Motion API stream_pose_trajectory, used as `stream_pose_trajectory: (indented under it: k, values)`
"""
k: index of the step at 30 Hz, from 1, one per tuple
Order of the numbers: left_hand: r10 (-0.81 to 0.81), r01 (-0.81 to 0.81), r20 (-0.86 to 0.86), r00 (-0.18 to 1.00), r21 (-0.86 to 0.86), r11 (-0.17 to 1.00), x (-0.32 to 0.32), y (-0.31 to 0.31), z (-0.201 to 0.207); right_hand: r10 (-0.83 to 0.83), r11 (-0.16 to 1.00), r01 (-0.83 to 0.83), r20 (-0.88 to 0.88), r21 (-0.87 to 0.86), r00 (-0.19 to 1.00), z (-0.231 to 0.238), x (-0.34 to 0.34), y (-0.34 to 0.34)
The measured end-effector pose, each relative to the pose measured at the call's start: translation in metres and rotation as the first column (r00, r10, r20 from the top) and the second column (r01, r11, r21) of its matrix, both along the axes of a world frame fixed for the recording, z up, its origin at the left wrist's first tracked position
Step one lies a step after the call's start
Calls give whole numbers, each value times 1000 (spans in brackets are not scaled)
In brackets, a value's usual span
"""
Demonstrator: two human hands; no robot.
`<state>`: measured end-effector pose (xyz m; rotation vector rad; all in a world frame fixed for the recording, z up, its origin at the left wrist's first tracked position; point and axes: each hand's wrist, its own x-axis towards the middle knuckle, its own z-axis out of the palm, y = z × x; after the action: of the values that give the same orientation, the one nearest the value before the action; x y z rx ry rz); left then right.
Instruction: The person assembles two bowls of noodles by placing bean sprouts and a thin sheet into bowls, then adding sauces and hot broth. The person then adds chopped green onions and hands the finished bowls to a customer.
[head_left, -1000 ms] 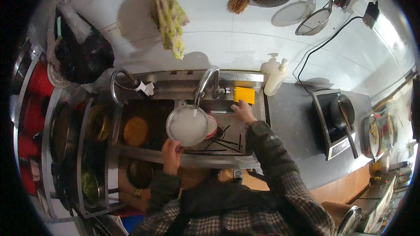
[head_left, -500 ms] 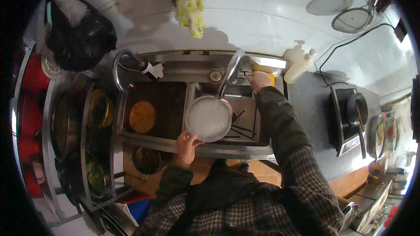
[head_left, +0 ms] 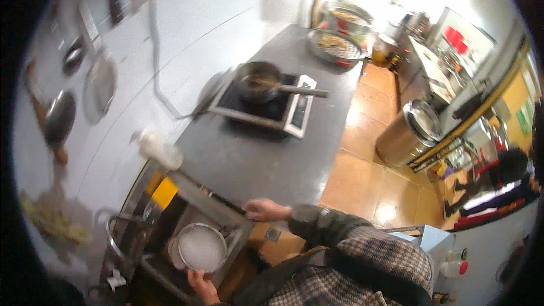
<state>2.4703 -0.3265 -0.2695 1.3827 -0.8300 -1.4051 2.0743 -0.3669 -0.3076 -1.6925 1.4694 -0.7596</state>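
My left hand (head_left: 202, 287) grips the near rim of a round bowl (head_left: 202, 248) filled with cloudy white liquid. The bowl is above the sink (head_left: 148, 262), and a second pale rim shows just beside it. My right hand (head_left: 265, 210) is held over the front edge of the counter, to the right of the sink. Its fingers look curled in, slightly blurred, and nothing shows in them. A curved metal faucet (head_left: 113, 238) stands left of the bowl. A yellow cloth or sponge (head_left: 165, 194) lies on the sink's back ledge.
A pot (head_left: 258, 82) with a long handle sits on an induction cooker (head_left: 290, 116) on the grey counter (head_left: 266, 164). A pump bottle (head_left: 161, 150) stands by the wall. Trays of food (head_left: 337, 47) are at the counter's far end. A tall metal bin (head_left: 405, 136) stands on the tiled floor.
The view has swung to the right, toward the counter and room. My right hand has left the faucet area and drawn back to the counter's front edge. My left hand still holds the bowl.
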Motion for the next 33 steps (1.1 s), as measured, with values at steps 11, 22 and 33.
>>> stream_pose_trajectory:
  k: [11,22,33]
  values:
    - [-516,532,-174,839,59,845,-372,0,26,-708,690,667,70,280,703,-5,-318,324]
    - [-764,842,-428,483,-14,540,-777,-23,-2,-849,524,846,128,93,512,11,-577,327]
    - [-852,928,-411,326,-36,372,-1162,-78,10,-986,163,954,20,251,163,0,-830,383]
